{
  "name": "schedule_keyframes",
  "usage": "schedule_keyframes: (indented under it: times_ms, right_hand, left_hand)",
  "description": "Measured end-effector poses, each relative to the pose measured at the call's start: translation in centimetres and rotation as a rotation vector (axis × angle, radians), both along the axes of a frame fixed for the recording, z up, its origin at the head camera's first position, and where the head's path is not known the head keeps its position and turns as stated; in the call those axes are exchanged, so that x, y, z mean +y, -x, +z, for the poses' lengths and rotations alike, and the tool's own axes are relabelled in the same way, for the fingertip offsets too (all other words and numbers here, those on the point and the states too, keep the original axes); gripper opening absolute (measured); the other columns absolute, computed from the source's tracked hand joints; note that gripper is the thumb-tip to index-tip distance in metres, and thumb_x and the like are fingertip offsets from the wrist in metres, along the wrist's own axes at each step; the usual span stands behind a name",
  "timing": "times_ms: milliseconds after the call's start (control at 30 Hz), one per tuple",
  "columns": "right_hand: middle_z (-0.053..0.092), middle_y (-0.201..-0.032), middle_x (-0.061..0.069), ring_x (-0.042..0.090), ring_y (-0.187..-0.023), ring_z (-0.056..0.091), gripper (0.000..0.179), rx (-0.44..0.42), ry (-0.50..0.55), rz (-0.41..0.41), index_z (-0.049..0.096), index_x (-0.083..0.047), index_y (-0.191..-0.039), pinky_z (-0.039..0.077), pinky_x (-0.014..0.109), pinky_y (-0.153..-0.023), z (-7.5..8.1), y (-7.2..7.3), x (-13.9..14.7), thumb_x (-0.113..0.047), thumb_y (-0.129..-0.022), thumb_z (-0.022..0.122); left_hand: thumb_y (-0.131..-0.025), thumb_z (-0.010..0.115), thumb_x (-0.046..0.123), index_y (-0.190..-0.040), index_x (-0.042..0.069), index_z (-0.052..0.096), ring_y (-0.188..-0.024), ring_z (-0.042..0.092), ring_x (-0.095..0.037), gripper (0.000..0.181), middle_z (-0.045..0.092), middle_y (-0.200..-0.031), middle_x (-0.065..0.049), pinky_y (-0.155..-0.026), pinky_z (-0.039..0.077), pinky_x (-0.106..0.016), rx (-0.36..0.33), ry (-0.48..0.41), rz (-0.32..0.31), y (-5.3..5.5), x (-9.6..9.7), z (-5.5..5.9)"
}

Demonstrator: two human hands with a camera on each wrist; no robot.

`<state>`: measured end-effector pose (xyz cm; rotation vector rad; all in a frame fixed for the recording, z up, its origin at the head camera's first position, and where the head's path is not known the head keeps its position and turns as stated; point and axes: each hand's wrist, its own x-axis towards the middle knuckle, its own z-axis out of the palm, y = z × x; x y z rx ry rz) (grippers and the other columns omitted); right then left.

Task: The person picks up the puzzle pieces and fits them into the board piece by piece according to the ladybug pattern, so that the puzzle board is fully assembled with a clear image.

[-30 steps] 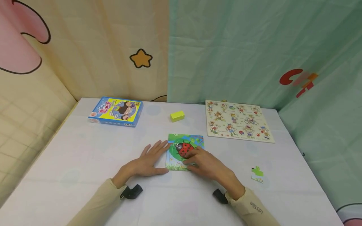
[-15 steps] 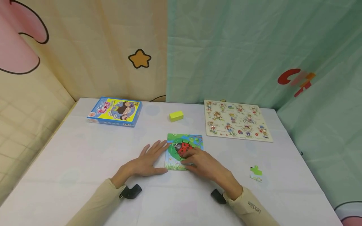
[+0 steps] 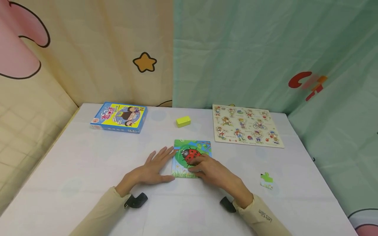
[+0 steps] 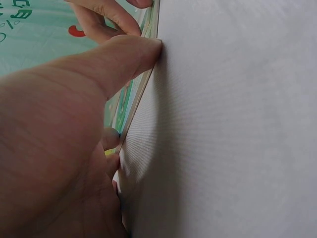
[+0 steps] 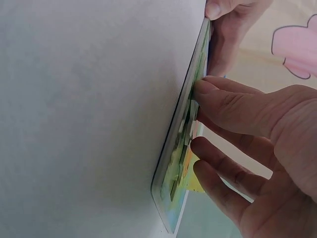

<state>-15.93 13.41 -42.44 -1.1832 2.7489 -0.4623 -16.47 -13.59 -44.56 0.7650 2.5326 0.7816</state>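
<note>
A square ladybug jigsaw puzzle lies flat on the white-covered table in front of the person. Along its left edge rests the left hand, fingers straight and spread, thumb at the near left corner. The right hand bends over the lower right part of the picture and covers it. In the right wrist view, a puzzle piece sits slightly raised over the board, with the right thumb and fingers holding it. A loose puzzle piece, green and white, lies on the table to the right.
At the back left lies a blue and yellow box. A yellow block sits behind the ladybug puzzle. Back right, a wooden board shows several cartoon children. Printed curtains hang behind the table.
Both hands and the puzzle stay nearly still; the right fingers shift only slightly over the picture. The whole head view has drifted a little.
</note>
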Motion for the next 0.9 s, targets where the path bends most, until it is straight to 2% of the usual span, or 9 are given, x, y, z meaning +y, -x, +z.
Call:
schedule_keyframes:
  times_ms: [333, 700, 900]
  right_hand:
    - [0.068, -0.127, 0.001, 0.021, -0.12, 0.059, 0.027, 0.011, 0.003, -0.02, 0.077, -0.015, -0.116, 0.052, 0.038, -0.101, -0.06, -0.09, -0.07, -0.014, -0.089, 0.076]
    - [0.066, -0.134, 0.002, 0.024, -0.121, 0.058, 0.027, 0.015, 0.001, 0.016, 0.076, -0.014, -0.118, 0.052, 0.039, -0.102, -0.02, -0.02, -0.19, -0.012, -0.091, 0.073]
    - [0.068, -0.132, -0.001, 0.022, -0.119, 0.058, 0.027, 0.0, -0.023, 0.016, 0.077, -0.015, -0.116, 0.052, 0.038, -0.1, 0.16, -0.09, -0.13, -0.012, -0.089, 0.075]
  left_hand:
    - [-0.093, 0.067, 0.043, -0.162, 0.014, 0.013, -0.156, -0.005, -0.034, 0.093, 0.003, -0.17, -0.008, -0.122, -0.005, -0.063, -0.004, 0.012, 0.003, -0.03, 0.05, -0.19]
    - [-0.093, 0.068, 0.043, -0.162, 0.013, 0.013, -0.156, -0.005, -0.034, 0.094, 0.003, -0.17, -0.008, -0.122, -0.005, -0.063, 0.001, 0.013, 0.0, 0.02, 0.01, -0.22]
    - [-0.093, 0.068, 0.044, -0.162, 0.014, 0.013, -0.156, -0.005, -0.034, 0.093, 0.004, -0.17, -0.008, -0.122, -0.005, -0.063, 0.004, 0.009, 0.0, 0.06, 0.03, -0.3]
